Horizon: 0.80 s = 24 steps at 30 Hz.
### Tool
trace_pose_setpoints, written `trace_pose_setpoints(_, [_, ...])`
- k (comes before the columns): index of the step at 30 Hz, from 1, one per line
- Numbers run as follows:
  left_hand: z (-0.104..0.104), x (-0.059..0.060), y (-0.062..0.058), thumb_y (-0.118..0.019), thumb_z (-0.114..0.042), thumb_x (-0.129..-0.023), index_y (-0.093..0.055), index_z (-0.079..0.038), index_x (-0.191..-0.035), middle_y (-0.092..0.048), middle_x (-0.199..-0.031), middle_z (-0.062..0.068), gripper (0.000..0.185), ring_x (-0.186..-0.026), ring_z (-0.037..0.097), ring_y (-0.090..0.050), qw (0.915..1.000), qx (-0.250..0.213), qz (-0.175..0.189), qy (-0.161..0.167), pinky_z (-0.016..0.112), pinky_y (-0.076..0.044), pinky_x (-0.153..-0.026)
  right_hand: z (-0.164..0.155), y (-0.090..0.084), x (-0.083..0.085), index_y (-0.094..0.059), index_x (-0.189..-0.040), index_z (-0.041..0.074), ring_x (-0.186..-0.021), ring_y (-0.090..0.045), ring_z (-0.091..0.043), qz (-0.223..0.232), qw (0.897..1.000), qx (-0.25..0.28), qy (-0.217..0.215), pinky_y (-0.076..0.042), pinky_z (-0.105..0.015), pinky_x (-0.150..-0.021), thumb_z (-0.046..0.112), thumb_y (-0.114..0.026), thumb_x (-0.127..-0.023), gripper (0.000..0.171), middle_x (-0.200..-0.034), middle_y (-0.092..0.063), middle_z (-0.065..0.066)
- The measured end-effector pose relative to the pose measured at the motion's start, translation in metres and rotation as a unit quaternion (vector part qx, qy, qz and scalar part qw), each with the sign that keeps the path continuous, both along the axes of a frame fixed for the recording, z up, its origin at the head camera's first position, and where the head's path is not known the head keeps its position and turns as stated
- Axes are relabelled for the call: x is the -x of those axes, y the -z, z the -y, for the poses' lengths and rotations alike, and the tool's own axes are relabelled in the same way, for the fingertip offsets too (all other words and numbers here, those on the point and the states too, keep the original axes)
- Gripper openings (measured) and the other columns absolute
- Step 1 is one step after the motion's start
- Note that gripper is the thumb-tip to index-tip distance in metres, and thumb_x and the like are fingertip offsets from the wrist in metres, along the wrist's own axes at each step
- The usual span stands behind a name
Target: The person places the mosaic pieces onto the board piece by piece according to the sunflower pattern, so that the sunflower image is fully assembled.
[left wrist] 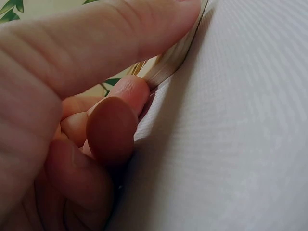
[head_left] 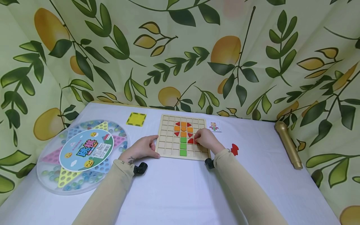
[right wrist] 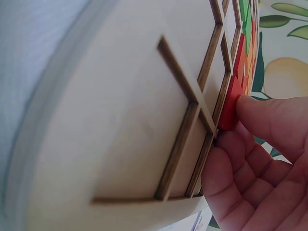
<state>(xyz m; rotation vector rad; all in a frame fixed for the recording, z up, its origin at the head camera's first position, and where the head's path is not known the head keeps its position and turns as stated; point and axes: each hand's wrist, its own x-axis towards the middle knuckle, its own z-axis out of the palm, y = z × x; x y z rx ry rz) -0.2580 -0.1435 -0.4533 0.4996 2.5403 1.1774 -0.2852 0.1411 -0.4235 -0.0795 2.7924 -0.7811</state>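
Wooden grid board [head_left: 171,147], toward the table's [head_left: 180,193] far edge. Left hand [head_left: 142,149] steadies its left edge, fingers curled, thumb against the rim. Right hand [head_left: 205,139] apparently pinches a red piece [right wrist: 232,102] into a right-side cell.

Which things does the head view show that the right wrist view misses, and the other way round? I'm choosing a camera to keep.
Only the head view shows the left hand holding the board's left edge, the round marble game, the yellow tile, the picture card, the loose red pieces and the gold tube. Only the right wrist view shows, close up, a fingertip pressed on the red piece at a cell's edge. Both show the wooden grid board and the right hand.
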Motion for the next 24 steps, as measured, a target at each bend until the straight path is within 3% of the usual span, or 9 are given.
trace_pose_setpoints(16, [0.0, 0.0, 0.001, -0.084, -0.017, -0.063, -0.036, 0.003, -0.138, -0.051, -0.067, 0.001, 0.092, -0.059, 0.013, -0.045, 1.0, 0.0, 0.006, -0.007, 0.027, -0.038, -0.07, 0.002, 0.001, -0.001, -0.072, -0.093, 0.006, -0.084, -0.054, -0.021, -0.004, 1.0, -0.007, 0.004, -0.047, -0.034, -0.081, 0.005, -0.063, -0.084, 0.013, -0.091, -0.065, -0.006])
trace_pose_setpoints(24, [0.0, 0.001, 0.002, -0.085, -0.018, -0.063, -0.036, 0.002, -0.139, -0.052, -0.067, 0.001, 0.093, -0.059, 0.014, -0.046, 0.9999, 0.002, 0.012, -0.01, 0.027, -0.039, -0.069, -0.022, -0.021, -0.006, -0.064, -0.111, -0.002, -0.097, -0.054, -0.029, -0.062, 0.996, 0.05, 0.036, -0.046, -0.04, -0.083, 0.009, -0.055, -0.09, 0.025, -0.111, -0.062, -0.017])
